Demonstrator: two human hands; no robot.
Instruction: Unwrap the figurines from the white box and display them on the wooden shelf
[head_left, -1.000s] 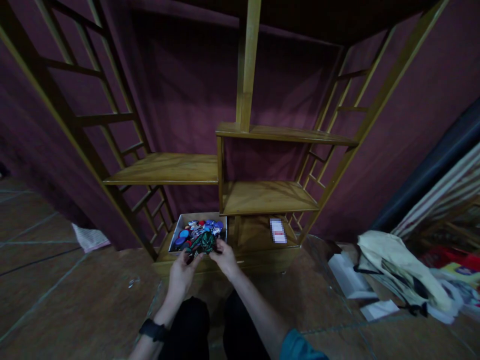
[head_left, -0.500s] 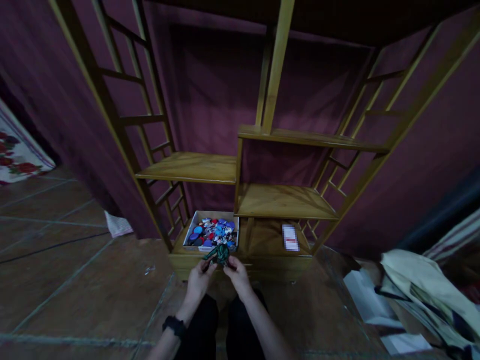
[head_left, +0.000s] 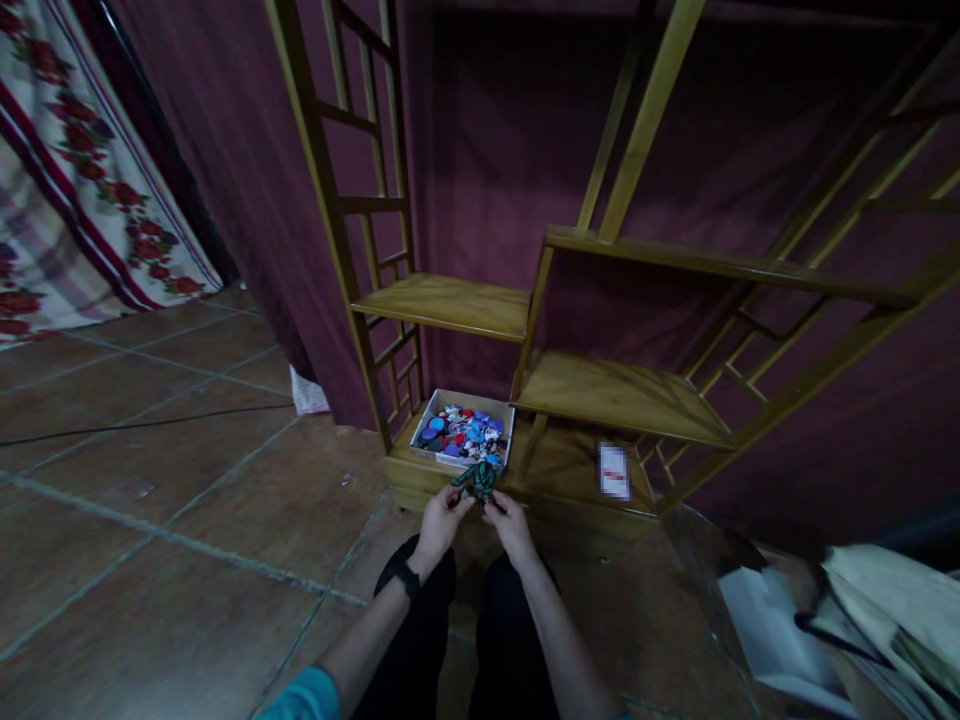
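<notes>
Between my two hands is a small dark green and black figurine [head_left: 482, 478]; its finer detail is too dim to make out. My left hand [head_left: 444, 522] pinches its left side, and a dark band circles that wrist. My right hand [head_left: 508, 522] has its fingers closed on the figurine's lower right. Just beyond the figurine, a shallow cardboard box [head_left: 424, 452] full of small blue, red, white and purple pieces rests on the lowest shelf.
A wooden shelf unit [head_left: 457, 303] stands ahead against a purple curtain [head_left: 480, 120]. A blurred white packet [head_left: 614, 472] lies on its bottom shelf, right. On the tiled floor at right are a white box [head_left: 776, 625] and a pale bag [head_left: 892, 590]; a cable [head_left: 187, 418] runs at left.
My view has turned left, so the shelf unit appears farther right and more flowered cloth shows. Both hands still hold the figurine in front of the box.
</notes>
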